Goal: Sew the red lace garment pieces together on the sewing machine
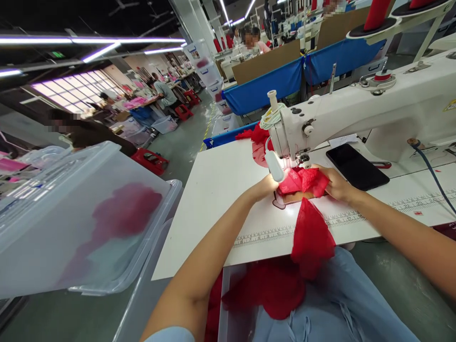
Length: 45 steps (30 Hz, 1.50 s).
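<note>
Lap [356, 294] nearest; red cloth [309, 180], long axis L–R: R hand [337, 185] pinches right end; L hand [264, 187] at left, can't tell grip.

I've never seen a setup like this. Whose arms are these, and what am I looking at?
There's no robot here: these are a person's own bare arms, seen by a camera worn on their head, looking forward and down. The white machine is a sewing machine, standing on a white table with a printed ruler. The right hand holds red cloth by its right side, under the needle area. The left hand is at its left side, fingertips partly hidden by a small lamp. A black phone lies beyond the right hand.
</note>
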### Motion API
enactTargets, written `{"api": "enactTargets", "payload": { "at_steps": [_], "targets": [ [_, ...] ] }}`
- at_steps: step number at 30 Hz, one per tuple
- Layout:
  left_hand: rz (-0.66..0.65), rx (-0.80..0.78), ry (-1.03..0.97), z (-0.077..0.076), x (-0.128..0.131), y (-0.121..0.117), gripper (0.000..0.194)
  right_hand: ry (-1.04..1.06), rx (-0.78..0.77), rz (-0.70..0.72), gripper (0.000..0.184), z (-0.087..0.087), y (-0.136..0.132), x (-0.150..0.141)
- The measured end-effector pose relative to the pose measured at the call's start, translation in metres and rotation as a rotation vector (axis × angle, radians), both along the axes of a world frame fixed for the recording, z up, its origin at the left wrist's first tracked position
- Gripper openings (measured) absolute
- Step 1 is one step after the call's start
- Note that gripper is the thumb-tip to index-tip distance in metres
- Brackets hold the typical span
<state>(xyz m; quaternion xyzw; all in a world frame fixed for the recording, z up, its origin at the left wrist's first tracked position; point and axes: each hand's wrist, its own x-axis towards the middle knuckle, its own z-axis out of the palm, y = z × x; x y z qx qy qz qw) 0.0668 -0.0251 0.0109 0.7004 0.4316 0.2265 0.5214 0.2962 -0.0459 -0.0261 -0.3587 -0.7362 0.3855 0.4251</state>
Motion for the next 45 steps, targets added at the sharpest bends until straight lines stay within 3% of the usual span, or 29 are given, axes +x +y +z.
{"api": "enactTargets", "payload": {
  "at_steps": [3,5,9,12,16,22,26,31,33,37,41,45],
  "targets": [
    [-0.066,-0.023,0.0,0.009,-0.002,0.007,0.025,0.111,-0.196,-0.026,0.021,-0.001,-0.003,0.0],
    [-0.116,-0.034,0.017,0.014,-0.004,0.008,0.024,0.163,-0.233,-0.044,0.026,0.002,-0.005,0.0],
    [-0.195,-0.035,0.058,0.015,-0.008,0.003,0.021,0.171,-0.04,-0.061,0.056,0.01,-0.004,-0.002],
    [-0.179,-0.024,0.082,0.009,-0.008,-0.004,0.017,0.167,0.035,-0.105,0.063,0.012,0.0,-0.003],
    [-0.112,0.035,0.079,0.002,-0.004,-0.005,0.014,0.136,0.083,-0.181,0.051,0.011,0.001,-0.001],
    [-0.11,0.119,0.061,0.008,-0.003,0.002,0.021,0.022,0.204,-0.421,0.02,0.012,-0.002,0.004],
    [-0.108,0.107,0.067,0.006,-0.004,-0.006,0.024,-0.007,0.266,-0.491,0.016,0.013,-0.001,0.005],
    [-0.073,0.069,0.088,-0.007,0.001,-0.015,0.03,0.02,0.246,-0.468,0.016,0.012,-0.001,0.004],
    [-0.047,0.162,0.14,-0.011,0.003,-0.017,0.034,0.052,0.237,-0.432,0.018,0.012,-0.001,0.004],
    [0.024,0.53,0.322,-0.018,0.007,-0.018,0.038,0.07,0.197,-0.338,0.025,0.014,0.002,0.005],
    [0.023,0.692,0.426,-0.025,0.007,-0.019,0.039,0.045,0.149,-0.226,0.039,0.016,0.005,0.009],
    [-0.019,0.841,0.553,-0.035,0.004,-0.02,0.028,0.019,0.157,-0.136,0.045,0.018,0.005,0.014]
  ]
}}
